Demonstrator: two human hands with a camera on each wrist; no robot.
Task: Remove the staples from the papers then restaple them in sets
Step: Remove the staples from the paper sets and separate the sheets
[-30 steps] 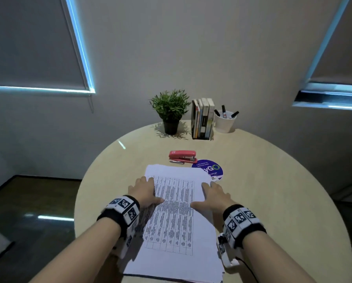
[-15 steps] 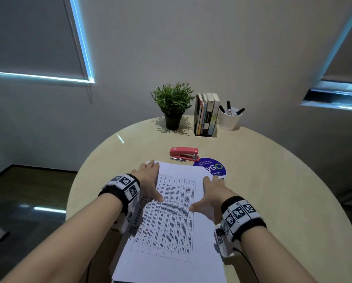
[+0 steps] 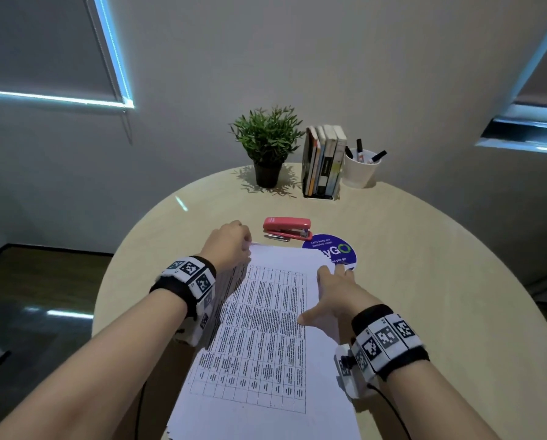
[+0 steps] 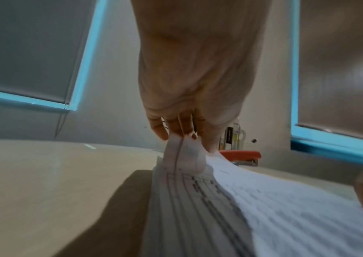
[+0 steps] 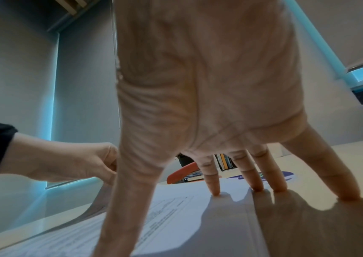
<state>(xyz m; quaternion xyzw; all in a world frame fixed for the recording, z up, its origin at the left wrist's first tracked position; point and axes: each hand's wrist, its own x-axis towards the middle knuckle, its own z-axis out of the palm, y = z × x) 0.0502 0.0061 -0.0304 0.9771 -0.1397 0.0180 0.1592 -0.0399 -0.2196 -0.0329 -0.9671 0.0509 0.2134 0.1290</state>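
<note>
Your left hand point(image 3: 231, 246) pinches the far-left corner of the papers point(image 3: 266, 328), which lie on the table point(image 3: 440, 296) before you; right hand point(image 3: 332, 293) is spread flat, fingertips pressing the stack's right edge; keep that press firm, lift the corner only enough to expose the staple; stapler point(image 3: 287, 228) sits just beyond.

Beyond the papers point(image 3: 266, 328), a stapler point(image 3: 286, 228) and sticker point(image 3: 331, 250) sit close; bare table point(image 3: 440, 281) lies right.

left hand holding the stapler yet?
No. The left hand pinches the far-left corner of the papers, while the red stapler lies untouched on the table beyond them.
</note>
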